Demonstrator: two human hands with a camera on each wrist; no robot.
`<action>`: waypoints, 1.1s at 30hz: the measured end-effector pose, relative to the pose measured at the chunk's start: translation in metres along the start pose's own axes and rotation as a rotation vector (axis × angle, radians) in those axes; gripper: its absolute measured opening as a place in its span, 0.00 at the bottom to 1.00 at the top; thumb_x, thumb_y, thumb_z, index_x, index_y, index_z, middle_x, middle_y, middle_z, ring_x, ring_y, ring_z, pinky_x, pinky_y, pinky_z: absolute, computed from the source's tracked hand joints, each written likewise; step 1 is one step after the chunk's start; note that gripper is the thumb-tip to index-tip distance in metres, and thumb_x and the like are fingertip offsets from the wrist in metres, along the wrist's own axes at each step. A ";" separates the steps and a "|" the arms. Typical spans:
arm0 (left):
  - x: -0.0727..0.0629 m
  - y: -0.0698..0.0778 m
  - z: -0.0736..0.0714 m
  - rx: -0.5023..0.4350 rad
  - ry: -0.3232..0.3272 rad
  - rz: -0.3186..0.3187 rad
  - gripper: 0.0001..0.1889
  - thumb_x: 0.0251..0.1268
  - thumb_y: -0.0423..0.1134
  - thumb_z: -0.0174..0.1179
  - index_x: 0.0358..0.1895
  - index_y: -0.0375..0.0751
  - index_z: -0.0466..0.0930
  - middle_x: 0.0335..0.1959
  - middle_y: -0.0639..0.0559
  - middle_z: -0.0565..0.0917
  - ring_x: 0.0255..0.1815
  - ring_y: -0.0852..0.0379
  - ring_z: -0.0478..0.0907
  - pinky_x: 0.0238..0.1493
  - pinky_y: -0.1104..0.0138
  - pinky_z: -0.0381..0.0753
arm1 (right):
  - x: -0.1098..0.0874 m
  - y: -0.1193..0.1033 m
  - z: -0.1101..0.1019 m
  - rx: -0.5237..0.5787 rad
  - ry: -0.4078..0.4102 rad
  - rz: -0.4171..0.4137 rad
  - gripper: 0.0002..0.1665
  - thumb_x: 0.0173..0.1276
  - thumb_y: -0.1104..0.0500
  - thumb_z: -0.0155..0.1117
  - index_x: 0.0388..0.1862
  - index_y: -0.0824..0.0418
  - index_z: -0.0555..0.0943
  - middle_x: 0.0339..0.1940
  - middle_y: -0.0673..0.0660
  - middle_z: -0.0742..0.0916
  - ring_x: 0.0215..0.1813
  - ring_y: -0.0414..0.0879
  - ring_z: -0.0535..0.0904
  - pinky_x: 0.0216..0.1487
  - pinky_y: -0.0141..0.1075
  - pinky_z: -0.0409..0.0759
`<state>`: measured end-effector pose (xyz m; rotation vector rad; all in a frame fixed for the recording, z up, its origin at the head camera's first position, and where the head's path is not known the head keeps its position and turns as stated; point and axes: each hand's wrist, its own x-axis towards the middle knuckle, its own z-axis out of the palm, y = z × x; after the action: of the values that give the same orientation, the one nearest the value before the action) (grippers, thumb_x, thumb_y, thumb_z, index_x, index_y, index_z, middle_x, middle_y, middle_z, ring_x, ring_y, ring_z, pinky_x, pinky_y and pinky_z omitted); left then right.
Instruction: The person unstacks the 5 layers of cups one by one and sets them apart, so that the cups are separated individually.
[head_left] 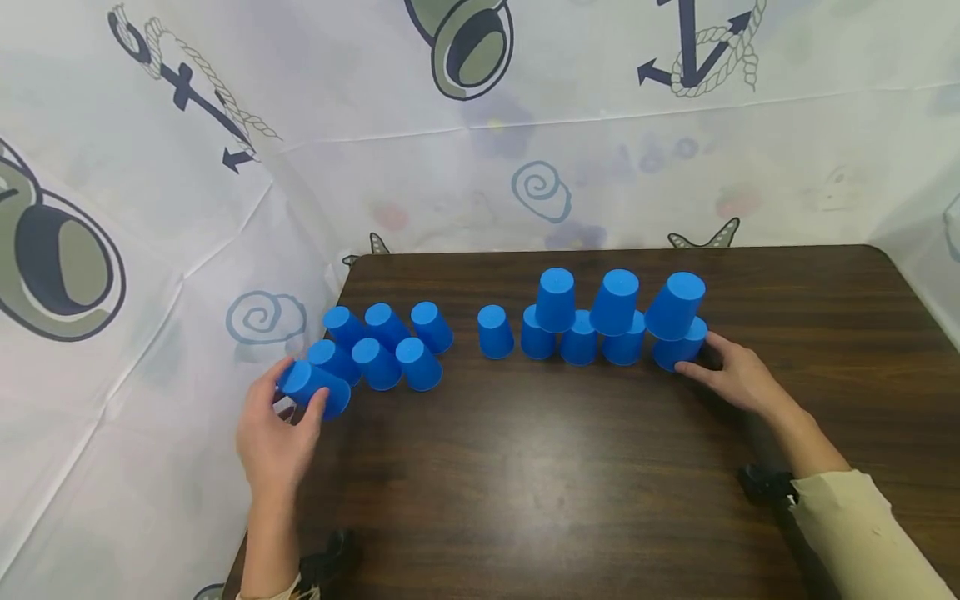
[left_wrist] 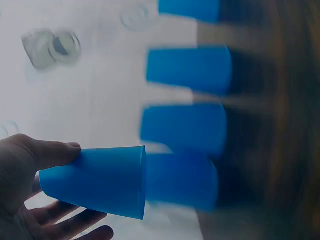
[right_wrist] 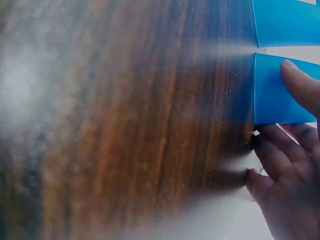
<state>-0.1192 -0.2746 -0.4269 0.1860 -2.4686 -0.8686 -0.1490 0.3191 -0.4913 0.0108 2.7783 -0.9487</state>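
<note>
My left hand (head_left: pixel 279 437) grips an upside-down blue cup (head_left: pixel 318 387) between thumb and fingers at the table's left edge. In the left wrist view that cup (left_wrist: pixel 100 180) is raised, its rim close over another cup (left_wrist: pixel 182 182). Blue cups (head_left: pixel 377 363) stand upside down in two rows beside it. At the right, my right hand (head_left: pixel 738 375) holds the end cup (head_left: pixel 678 348) of a bottom row, thumb in front and fingers around the far side. Another cup (head_left: pixel 677 304) sits on top of that one. The right wrist view shows the thumb against the held cup (right_wrist: pixel 275 90).
Two more upper cups (head_left: pixel 556 300) rest on the right group's bottom row (head_left: pixel 579 340). A single cup (head_left: pixel 495 332) stands at that row's left end. The dark wooden table (head_left: pixel 540 483) meets a white printed cloth (head_left: pixel 450 192) behind and at the left.
</note>
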 end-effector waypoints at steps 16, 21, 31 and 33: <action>0.010 -0.054 0.016 0.105 -0.174 -0.158 0.36 0.62 0.42 0.68 0.72 0.44 0.64 0.68 0.38 0.71 0.64 0.32 0.70 0.57 0.36 0.70 | 0.005 0.000 -0.002 -0.001 -0.004 0.006 0.56 0.68 0.33 0.58 0.77 0.69 0.52 0.71 0.78 0.63 0.70 0.77 0.56 0.61 0.72 0.58; 0.010 -0.055 0.017 0.094 -0.174 -0.166 0.35 0.62 0.42 0.68 0.72 0.44 0.64 0.68 0.38 0.70 0.64 0.32 0.69 0.58 0.36 0.69 | 0.006 0.000 -0.003 -0.002 -0.008 0.013 0.57 0.67 0.32 0.58 0.77 0.69 0.51 0.71 0.78 0.62 0.70 0.78 0.56 0.61 0.72 0.58; 0.007 -0.055 0.019 0.100 -0.176 -0.165 0.36 0.62 0.41 0.68 0.72 0.43 0.65 0.68 0.38 0.71 0.65 0.33 0.68 0.59 0.35 0.67 | 0.005 0.001 -0.001 0.005 -0.001 0.006 0.56 0.68 0.33 0.58 0.77 0.69 0.52 0.71 0.78 0.63 0.69 0.78 0.56 0.61 0.73 0.58; 0.007 -0.055 0.019 0.099 -0.174 -0.163 0.36 0.61 0.41 0.68 0.72 0.43 0.65 0.68 0.38 0.71 0.65 0.33 0.69 0.59 0.35 0.67 | 0.005 0.001 -0.001 0.007 0.002 0.006 0.56 0.67 0.32 0.58 0.77 0.69 0.52 0.71 0.77 0.63 0.70 0.77 0.56 0.61 0.72 0.58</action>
<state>-0.1367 -0.3093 -0.4706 0.3645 -2.6906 -0.8619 -0.1542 0.3200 -0.4923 0.0206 2.7749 -0.9580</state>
